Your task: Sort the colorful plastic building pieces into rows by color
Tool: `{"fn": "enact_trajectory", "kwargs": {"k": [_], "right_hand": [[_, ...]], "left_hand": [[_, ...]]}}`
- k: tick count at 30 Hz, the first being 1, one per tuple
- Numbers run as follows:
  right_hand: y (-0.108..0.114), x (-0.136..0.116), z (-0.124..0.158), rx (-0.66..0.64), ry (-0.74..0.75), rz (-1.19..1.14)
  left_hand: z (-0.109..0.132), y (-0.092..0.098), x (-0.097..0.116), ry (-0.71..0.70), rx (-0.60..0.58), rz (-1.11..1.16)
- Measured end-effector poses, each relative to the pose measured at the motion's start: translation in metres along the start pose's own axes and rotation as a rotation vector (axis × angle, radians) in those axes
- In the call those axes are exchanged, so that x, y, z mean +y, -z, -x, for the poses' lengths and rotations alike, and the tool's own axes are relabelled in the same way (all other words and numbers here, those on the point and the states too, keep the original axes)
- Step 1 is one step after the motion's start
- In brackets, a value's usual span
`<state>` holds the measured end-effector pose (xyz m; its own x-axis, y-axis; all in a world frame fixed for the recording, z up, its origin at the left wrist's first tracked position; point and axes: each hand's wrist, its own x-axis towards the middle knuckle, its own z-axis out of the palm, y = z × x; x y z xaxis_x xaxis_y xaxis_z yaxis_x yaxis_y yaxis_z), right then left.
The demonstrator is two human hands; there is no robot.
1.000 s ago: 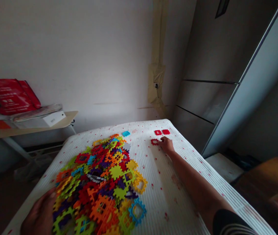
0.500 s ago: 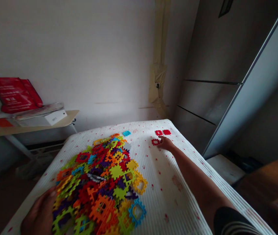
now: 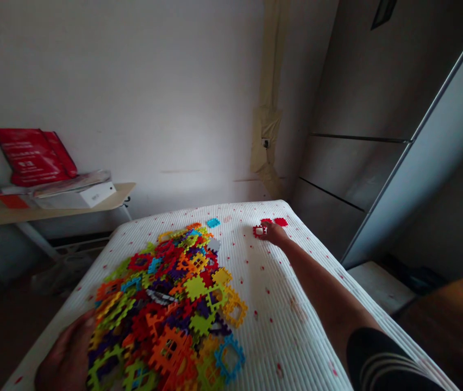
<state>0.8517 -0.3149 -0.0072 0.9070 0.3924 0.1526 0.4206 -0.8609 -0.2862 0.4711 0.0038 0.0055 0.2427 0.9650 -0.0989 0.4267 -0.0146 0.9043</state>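
Toward the far end of the bed, my right hand (image 3: 274, 233) pinches a red interlocking plastic tile (image 3: 256, 232) with a square hole, tipped up at its fingertips. Just behind the fingers lies another red tile (image 3: 266, 221), partly covered by the hand. A solid red tile (image 3: 281, 222) is to its right. My left hand (image 3: 66, 350) rests at the near left edge of a large pile of mixed coloured tiles (image 3: 166, 304). Its fingers reach along the pile's side, their tips partly hidden, and no tile shows in its grasp.
A blue tile (image 3: 213, 222) lies apart behind the pile on the white quilted bed cover (image 3: 272, 315). Red packages (image 3: 38, 157) and a white box (image 3: 88, 195) sit on a small table at left. A tall cabinet (image 3: 362, 108) stands to the right.
My right hand has lifted the red holed tile and tipped it up, shifting slightly away toward the other red tiles. The left hand stays by the pile. The view has turned slightly left.
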Motion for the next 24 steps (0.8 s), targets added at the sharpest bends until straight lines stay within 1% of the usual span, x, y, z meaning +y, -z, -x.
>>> {"fn": "enact_trajectory", "kwargs": {"k": [3,8,11,14,18,21,24], "right_hand": [[0.005,-0.004,-0.012,-0.034,0.014,0.062],[0.008,-0.010,-0.034,-0.106,0.013,0.147],[0.009,-0.012,-0.041,-0.154,0.031,0.188],[0.010,-0.013,-0.043,-0.186,0.046,0.220],[0.010,-0.014,-0.043,-0.199,0.053,0.249],[0.008,-0.015,-0.042,-0.186,0.052,0.256],[0.006,-0.016,-0.040,-0.168,0.033,0.260]], "left_hand": [[-0.003,0.000,-0.002,0.031,0.006,-0.012],[-0.014,-0.001,-0.013,0.013,-0.001,-0.042],[-0.016,0.000,-0.014,0.000,-0.035,-0.094],[-0.015,0.001,-0.013,0.002,-0.073,-0.102],[-0.015,0.002,-0.013,-0.025,-0.062,-0.113],[-0.014,0.002,-0.012,-0.045,-0.053,-0.106],[-0.012,0.001,-0.011,-0.018,-0.048,-0.097]]}}
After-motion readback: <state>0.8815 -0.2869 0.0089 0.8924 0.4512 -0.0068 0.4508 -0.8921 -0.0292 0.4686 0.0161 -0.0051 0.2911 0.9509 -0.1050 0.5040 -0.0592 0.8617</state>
